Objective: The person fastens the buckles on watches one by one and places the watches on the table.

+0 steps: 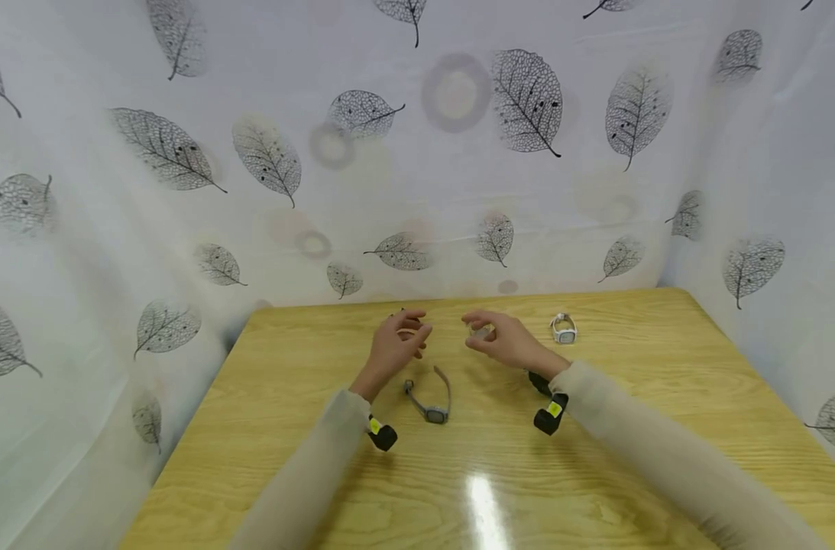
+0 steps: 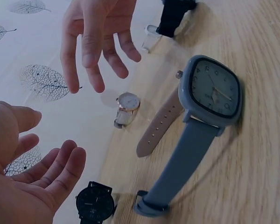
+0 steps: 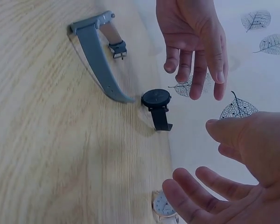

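Note:
My left hand (image 1: pixel 394 344) is raised over the table with fingers loosely bent and nothing in it. Facing it, my right hand (image 1: pixel 513 341) hangs in the air the same way, also holding nothing. A grey watch (image 1: pixel 435 415) lies on the table nearer to me, its strap unfastened and spread. Beyond my left hand is a black watch (image 2: pixel 95 201), mostly hidden in the head view. A white-dialled watch with a rose-gold rim (image 2: pixel 129 101) lies beyond my right hand, partly covered by its fingers in the head view. Neither hand touches a watch.
Farther right on the wooden table (image 1: pixel 665 428) stands a white watch (image 1: pixel 564 334) with a squarish face. A leaf-patterned curtain (image 1: pixel 451 183) hangs along the table's back edge and sides. Black camera mounts (image 1: pixel 551 415) are strapped to both wrists.

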{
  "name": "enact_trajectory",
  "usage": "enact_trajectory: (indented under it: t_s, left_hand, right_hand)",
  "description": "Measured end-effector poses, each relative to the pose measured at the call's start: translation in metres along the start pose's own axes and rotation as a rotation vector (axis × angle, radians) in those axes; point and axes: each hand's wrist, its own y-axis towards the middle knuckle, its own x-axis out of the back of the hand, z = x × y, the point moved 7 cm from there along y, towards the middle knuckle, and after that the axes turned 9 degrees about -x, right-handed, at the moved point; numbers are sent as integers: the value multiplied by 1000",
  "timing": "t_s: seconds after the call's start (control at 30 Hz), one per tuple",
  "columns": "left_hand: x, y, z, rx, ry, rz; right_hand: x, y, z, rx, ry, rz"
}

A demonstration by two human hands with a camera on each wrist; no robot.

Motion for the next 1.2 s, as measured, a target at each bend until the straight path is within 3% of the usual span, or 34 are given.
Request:
enact_trajectory:
  t_s: [0.37,0.77,0.93,1.2]
  left_hand:
    - [24,-33,0,0,14,-61]
    - [34,-68,9,71,-3,-131]
    - [33,-78,11,123,45,-131]
    - [17,-91,13,219,81,-132]
  right_hand:
    - [-26,-19,1,-12,106,60]
    - [-49,-33,-4,-56,180,100]
    - [-56,-35,-4,-94,212,94]
    - [-71,-37,2,-137,248,76]
